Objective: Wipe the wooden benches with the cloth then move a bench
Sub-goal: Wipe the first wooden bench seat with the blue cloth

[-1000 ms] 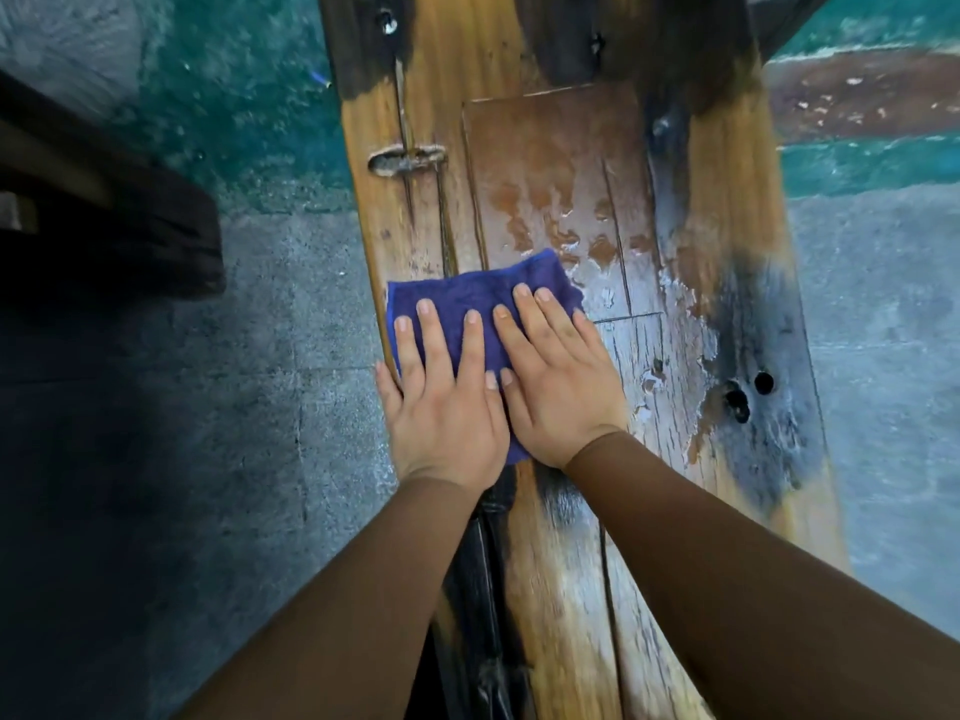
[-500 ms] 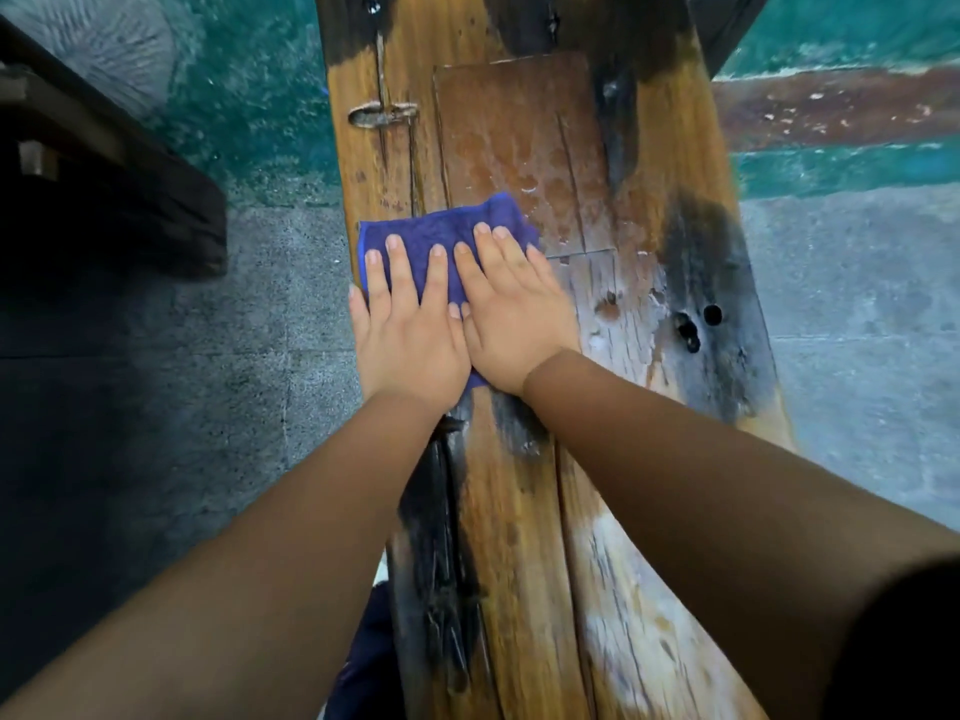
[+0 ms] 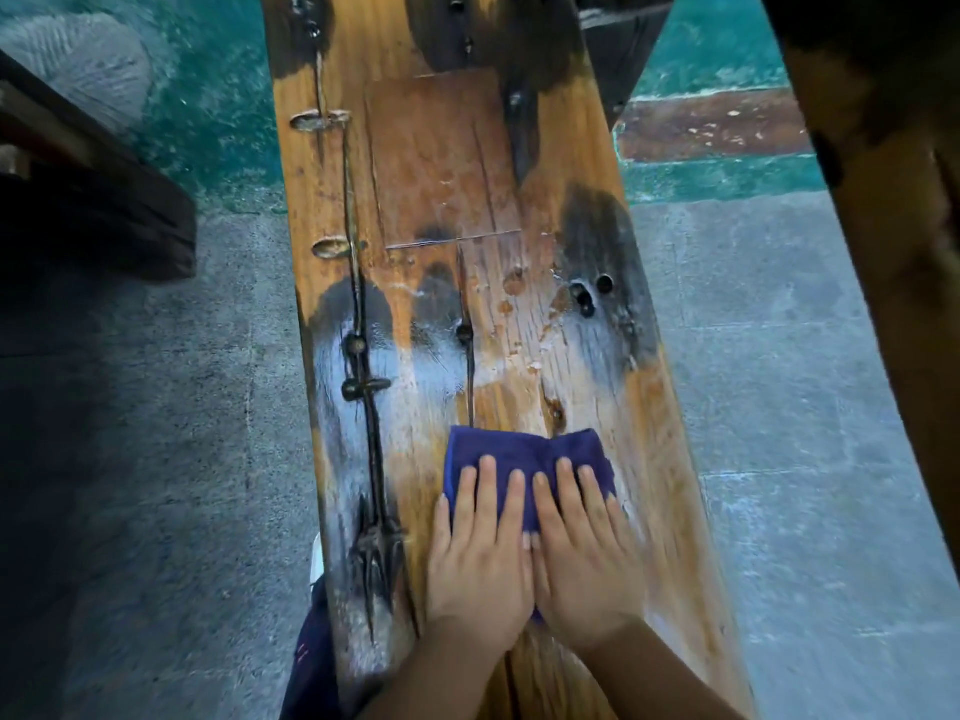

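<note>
A long wooden bench with dark stains, cracks and wet streaks runs away from me down the middle of the view. A folded blue cloth lies flat on its near part, right of centre. My left hand and my right hand lie side by side on the cloth, fingers straight, pressing it onto the wood. The hands cover the near half of the cloth. A wet sheen spreads over the wood ahead of the cloth.
A second wooden bench or beam crosses the upper right corner. A dark wooden piece sits on the floor at the left. Grey concrete floor flanks the bench, with green painted floor farther off.
Both hands have drawn the cloth back toward me along the bench and a little to the right. The square patch farther up now lies uncovered, with wet streaks on the wood.
</note>
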Motion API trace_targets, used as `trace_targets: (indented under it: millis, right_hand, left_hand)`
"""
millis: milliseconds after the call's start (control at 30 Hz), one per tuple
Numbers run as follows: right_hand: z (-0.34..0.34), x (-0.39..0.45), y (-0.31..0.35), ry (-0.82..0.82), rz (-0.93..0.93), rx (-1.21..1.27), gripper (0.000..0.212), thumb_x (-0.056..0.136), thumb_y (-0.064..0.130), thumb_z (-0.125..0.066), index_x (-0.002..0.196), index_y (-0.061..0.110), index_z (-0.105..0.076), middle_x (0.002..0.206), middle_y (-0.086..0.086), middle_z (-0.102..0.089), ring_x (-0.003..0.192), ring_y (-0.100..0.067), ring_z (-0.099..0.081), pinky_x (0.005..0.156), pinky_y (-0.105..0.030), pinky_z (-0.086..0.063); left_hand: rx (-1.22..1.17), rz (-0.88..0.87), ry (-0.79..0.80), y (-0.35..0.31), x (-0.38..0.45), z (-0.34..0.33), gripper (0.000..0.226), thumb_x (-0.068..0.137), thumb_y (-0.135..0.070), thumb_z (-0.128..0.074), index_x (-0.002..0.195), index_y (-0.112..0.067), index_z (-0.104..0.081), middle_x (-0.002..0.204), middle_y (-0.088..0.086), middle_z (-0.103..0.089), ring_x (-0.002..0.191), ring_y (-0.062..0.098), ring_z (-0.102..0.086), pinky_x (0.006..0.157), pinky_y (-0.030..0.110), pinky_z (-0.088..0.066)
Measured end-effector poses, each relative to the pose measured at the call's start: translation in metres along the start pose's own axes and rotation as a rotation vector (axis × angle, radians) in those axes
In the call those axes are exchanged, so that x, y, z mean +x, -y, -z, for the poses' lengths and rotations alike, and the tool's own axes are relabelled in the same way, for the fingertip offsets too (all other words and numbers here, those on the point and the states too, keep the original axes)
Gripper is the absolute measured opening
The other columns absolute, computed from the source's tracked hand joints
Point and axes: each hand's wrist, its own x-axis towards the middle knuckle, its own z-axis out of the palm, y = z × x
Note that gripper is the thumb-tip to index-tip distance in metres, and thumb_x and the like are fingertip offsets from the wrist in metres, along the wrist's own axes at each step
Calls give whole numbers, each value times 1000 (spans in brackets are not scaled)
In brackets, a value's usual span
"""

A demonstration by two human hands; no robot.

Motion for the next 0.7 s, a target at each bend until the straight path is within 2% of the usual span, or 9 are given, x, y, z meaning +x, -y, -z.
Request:
trace_targets:
  millis: [167, 300, 367, 567, 700]
  right_hand:
    - [2, 21, -19, -35, -84, 95, 56, 94, 42, -34, 146, 26, -43, 156, -19, -29, 143, -41, -27, 111, -55, -33]
    - [20, 80, -24, -82, -65, 98, 56, 97, 44, -31, 151, 28, -35, 160, -17, -19, 147, -39, -16, 116, -53, -22]
    - [32, 116, -25, -121, -64, 85, 56, 97, 45, -30, 151, 28, -34, 160, -19, -19, 147, -40, -15, 116, -51, -18]
    - [65, 202, -23, -66, -19, 5, 61, 96, 49, -14, 154, 32, -17, 163, -19, -2, 149, -37, 2, 119, -49, -5]
    - [83, 253, -17, -66, 34, -27, 60, 97, 47, -16, 155, 31, -14, 162, -20, 1, 149, -36, 5, 119, -48, -1]
  left_hand:
    - [-3, -48, -12, -3, 23, -4, 60, 98, -41, -29, 154, -20, -23, 162, 8, -8, 149, 25, -8, 118, 48, -11]
    - [17, 0, -63, 1, 80, 17, 60, 100, -44, -16, 155, -22, -7, 164, 10, -4, 150, 27, -3, 119, 47, -7]
    - [23, 8, -81, 4, 115, 31, 60, 99, -45, -13, 155, -24, -6, 164, 10, -3, 150, 28, -2, 120, 47, -7]
    - [35, 28, -99, 20, 195, 65, 62, 98, -46, -6, 155, -24, -1, 164, 11, 5, 150, 28, 7, 120, 47, -2]
    - [17, 82, -129, 31, 237, 85, 60, 99, -44, -12, 156, -25, -3, 164, 11, 7, 150, 29, 8, 120, 47, 0]
